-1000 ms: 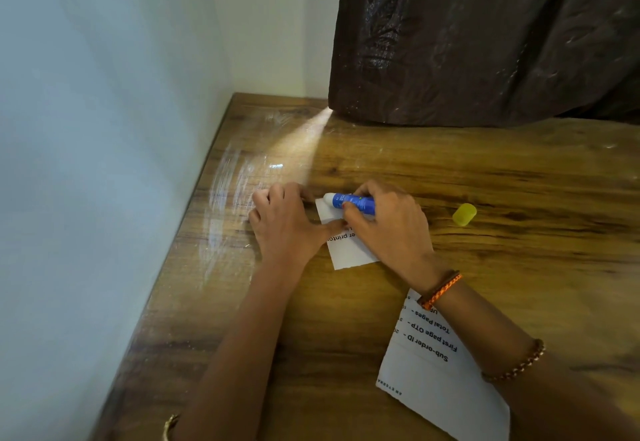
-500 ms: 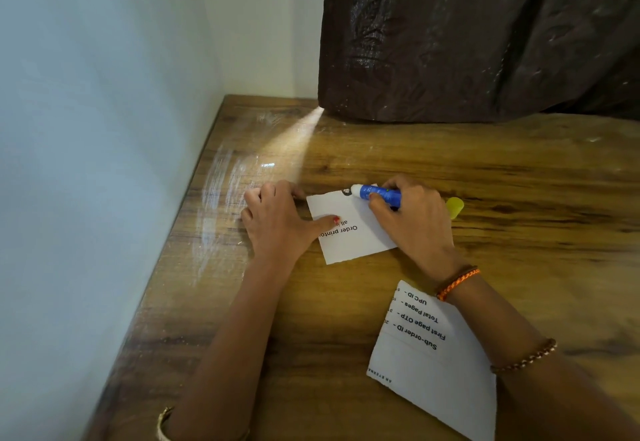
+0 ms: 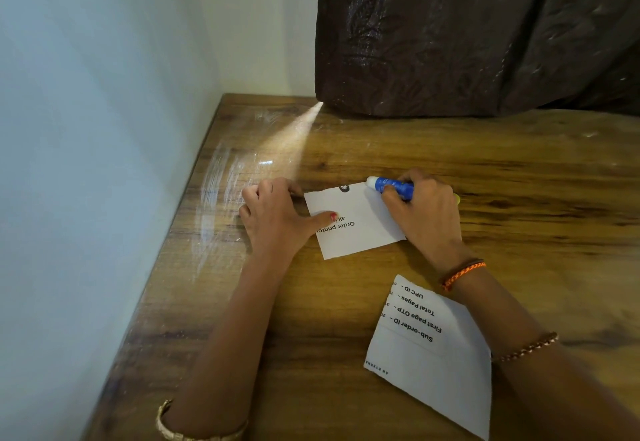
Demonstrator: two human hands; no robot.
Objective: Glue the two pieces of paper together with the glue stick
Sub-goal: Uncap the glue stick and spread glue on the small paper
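Centrally, left hand flat, thumb pinning small paper to table; right hand fingers curled round glue stick, tip at paper's far corner; second paper nearer.

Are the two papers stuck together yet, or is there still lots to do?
Not yet. Done: the yellow cap is off the glue stick. In hand: the right hand holds the stick with its white tip at the far edge of the small paper, while the left hand pins that paper with the thumb. Left: the second paper lies apart and must be pressed on.
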